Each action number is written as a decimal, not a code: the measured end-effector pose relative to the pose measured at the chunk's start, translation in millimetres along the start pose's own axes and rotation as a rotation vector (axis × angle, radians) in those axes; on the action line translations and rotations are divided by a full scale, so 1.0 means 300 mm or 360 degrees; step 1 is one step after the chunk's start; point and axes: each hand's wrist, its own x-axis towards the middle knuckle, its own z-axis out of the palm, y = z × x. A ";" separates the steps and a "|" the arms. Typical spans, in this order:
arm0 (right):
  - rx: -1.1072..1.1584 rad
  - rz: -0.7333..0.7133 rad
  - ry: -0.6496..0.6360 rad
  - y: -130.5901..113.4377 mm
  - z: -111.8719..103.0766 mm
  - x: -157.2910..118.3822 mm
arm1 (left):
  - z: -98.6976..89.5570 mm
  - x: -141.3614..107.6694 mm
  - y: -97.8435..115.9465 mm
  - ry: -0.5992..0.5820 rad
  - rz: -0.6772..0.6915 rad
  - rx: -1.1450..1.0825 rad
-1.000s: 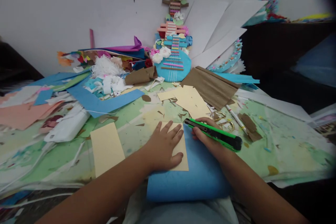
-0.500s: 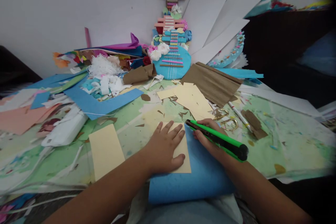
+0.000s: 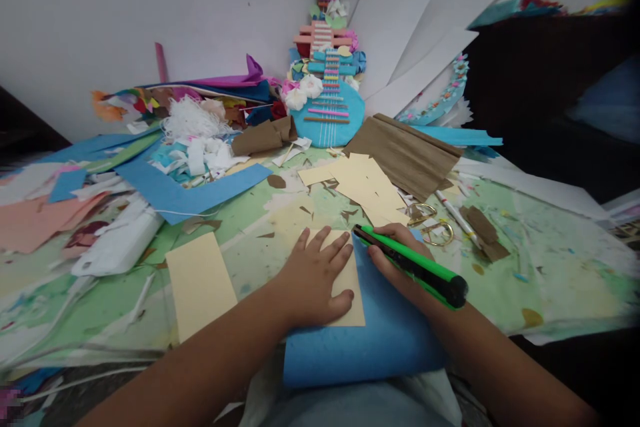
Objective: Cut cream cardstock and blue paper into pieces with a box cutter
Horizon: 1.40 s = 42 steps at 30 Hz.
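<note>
While your left hand (image 3: 313, 280) lies flat with fingers spread on the cream card (image 3: 345, 283), pinning it to the blue pad (image 3: 385, 333) at the table's (image 3: 540, 273) near edge, your right hand (image 3: 400, 263) has its grip closed around the green cutter (image 3: 410, 265). Its tip meets the card's top right corner. Scissors (image 3: 430, 223) lie just beyond your right hand, and another cream card (image 3: 199, 283) lies left of the pad.

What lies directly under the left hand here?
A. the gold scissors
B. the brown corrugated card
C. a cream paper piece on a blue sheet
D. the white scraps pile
C: the left hand presses flat on a cream paper piece that lies on the blue sheet.
</note>
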 end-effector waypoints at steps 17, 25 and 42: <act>-0.0439 -0.0321 -0.0103 -0.061 -0.019 0.008 | 0.019 0.009 -0.002 0.0047 -0.0002 0.0045; -0.0503 -0.0266 -0.0249 -0.105 -0.037 -0.006 | 0.024 0.008 -0.001 0.0070 0.0003 0.0097; -0.0440 -0.0170 -0.0372 -0.181 -0.076 -0.062 | 0.011 0.008 0.006 0.0015 -0.0019 0.0102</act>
